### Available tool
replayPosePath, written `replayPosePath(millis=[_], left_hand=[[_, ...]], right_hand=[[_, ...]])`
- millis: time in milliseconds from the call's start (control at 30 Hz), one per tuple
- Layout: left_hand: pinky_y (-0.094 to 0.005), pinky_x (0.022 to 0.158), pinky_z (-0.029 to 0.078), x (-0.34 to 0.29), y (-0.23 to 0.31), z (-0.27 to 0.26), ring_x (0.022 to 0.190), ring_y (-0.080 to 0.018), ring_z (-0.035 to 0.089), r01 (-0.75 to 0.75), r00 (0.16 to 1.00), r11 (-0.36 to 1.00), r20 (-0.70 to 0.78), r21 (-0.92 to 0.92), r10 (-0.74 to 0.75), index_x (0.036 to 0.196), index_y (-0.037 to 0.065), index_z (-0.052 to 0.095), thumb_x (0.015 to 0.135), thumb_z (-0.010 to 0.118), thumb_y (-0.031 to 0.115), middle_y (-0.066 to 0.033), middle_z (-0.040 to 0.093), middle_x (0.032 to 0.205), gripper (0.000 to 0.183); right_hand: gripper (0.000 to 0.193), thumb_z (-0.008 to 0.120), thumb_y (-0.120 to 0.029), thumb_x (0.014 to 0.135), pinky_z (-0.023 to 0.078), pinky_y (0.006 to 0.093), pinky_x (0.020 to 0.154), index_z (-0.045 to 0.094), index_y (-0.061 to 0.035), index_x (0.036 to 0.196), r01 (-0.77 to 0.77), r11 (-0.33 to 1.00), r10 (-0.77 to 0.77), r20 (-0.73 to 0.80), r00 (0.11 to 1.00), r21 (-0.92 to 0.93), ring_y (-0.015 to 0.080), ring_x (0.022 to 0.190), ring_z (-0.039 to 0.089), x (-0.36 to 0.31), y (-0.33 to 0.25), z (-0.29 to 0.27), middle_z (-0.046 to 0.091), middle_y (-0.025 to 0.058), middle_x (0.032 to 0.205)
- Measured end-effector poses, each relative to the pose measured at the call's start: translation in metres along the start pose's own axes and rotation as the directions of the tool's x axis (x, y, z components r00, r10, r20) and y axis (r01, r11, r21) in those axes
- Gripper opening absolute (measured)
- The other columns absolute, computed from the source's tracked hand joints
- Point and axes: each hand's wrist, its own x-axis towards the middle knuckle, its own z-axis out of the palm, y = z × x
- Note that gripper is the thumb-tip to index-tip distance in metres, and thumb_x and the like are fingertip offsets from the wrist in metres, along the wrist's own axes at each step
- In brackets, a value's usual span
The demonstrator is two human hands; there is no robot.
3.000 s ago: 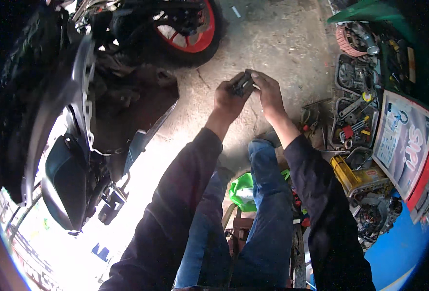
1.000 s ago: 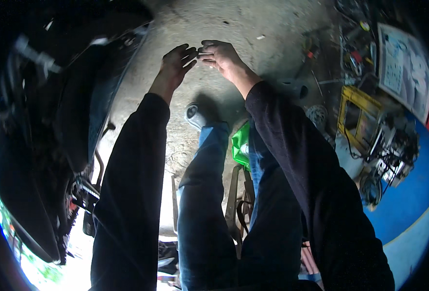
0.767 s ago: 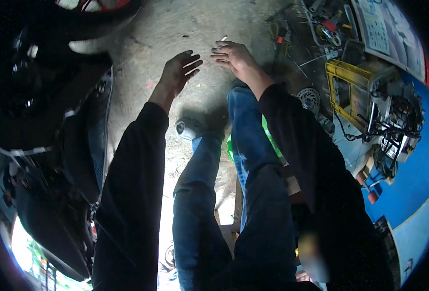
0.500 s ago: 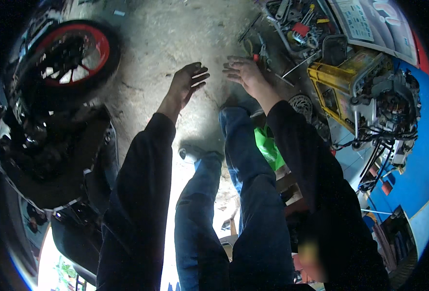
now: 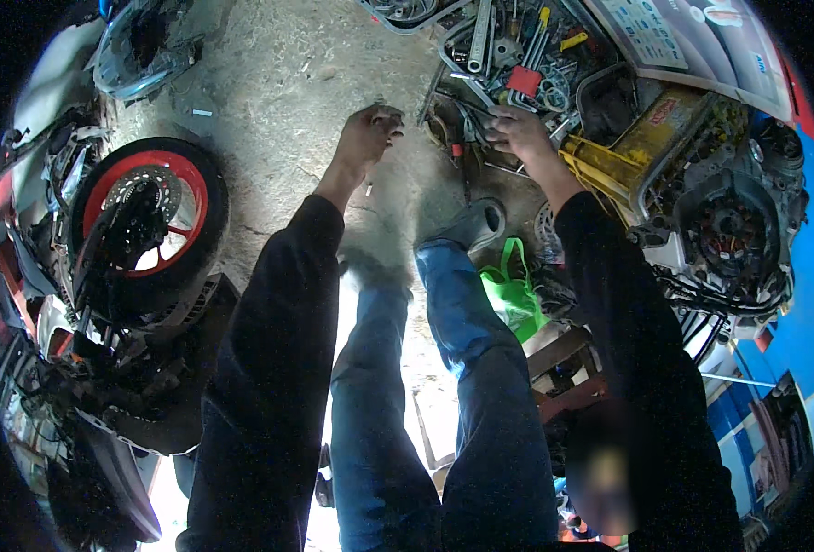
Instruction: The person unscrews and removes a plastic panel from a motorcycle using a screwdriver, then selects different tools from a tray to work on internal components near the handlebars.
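Observation:
Over the concrete floor (image 5: 278,83), my left hand (image 5: 368,138) hangs in the air with its fingers loosely bent and nothing seen in it. My right hand (image 5: 520,136) is farther right, fingers stretched out and a little apart, also holding nothing that I can see. From this view it overlaps the near edge of a tool tray (image 5: 480,83) full of wrenches, hex keys and other metal tools. Whether it touches any of them cannot be told. Pliers with a red handle (image 5: 456,150) lie just left of this hand.
At left stands a motorcycle with a red-rimmed wheel (image 5: 186,230). To the right are a yellow crate (image 5: 641,138) and a bare engine (image 5: 729,221). Beside my right leg lies a green bag (image 5: 513,299). My shoe (image 5: 462,228) is on the floor near the pliers.
The view has shifted, bringing more of the tool tray into sight. My right hand has moved right toward the tray's side. My left hand's fingers have curled in more.

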Motion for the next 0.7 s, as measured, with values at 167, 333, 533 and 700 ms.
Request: replayPosePath(millis=[167, 333, 533, 700], left_hand=[[-0.0251, 0.072, 0.047, 0.025, 0.002, -0.022, 0.086, -0.0137, 0.063, 0.064, 0.998, 0.997, 0.022, 0.042, -0.065, 0.111, 0.008, 0.060, 0.091, 0.052, 0.013, -0.0065, 0.065, 0.100, 0.022], [-0.0270, 0.073, 0.050, 0.056, -0.002, -0.016, 0.086, -0.0159, 0.063, -0.179, 0.973, 0.908, 0.206, 0.379, 0.106, 0.111, 0.007, 0.060, 0.089, 0.055, 0.012, -0.0078, 0.066, 0.097, 0.023], [-0.0314, 0.075, 0.052, 0.112, 0.019, 0.005, 0.084, -0.0200, 0.066, -0.460, 0.887, 0.596, 0.369, 0.658, 0.277, 0.107, 0.005, 0.059, 0.085, 0.062, 0.018, -0.0098, 0.066, 0.100, 0.026], [-0.0325, 0.076, 0.051, 0.166, 0.040, 0.037, 0.081, -0.0194, 0.064, -0.614, 0.788, 0.491, 0.448, 0.617, 0.423, 0.107, 0.006, 0.059, 0.081, 0.069, 0.024, -0.0101, 0.065, 0.095, 0.033]], right_hand=[[0.037, 0.064, -0.010, 0.084, 0.051, 0.0281, 0.070, 0.057, -0.0013, 0.119, -0.058, 0.923, 0.028, -0.084, 0.996, -0.381, 0.0148, 0.078, 0.064, -0.004, 0.023, 0.002, 0.066, 0.0065, 0.095], [0.036, 0.062, -0.009, 0.085, 0.050, 0.0306, 0.074, 0.056, -0.0005, 0.120, 0.149, 0.815, -0.191, -0.017, 0.981, -0.560, 0.0182, 0.084, 0.064, 0.009, 0.030, 0.028, 0.066, 0.0090, 0.096], [0.025, 0.064, -0.014, 0.077, 0.051, 0.0347, 0.074, 0.064, -0.0024, 0.099, 0.277, 0.324, -0.630, 0.012, 0.776, -0.904, 0.0282, 0.084, 0.066, 0.061, -0.018, 0.024, 0.067, 0.0168, 0.089], [0.029, 0.066, -0.020, 0.076, 0.052, 0.0401, 0.076, 0.062, -0.0010, 0.098, 0.017, 0.280, -0.607, -0.163, 0.777, -0.960, 0.0334, 0.085, 0.065, 0.075, -0.054, -0.024, 0.066, 0.0179, 0.090]])
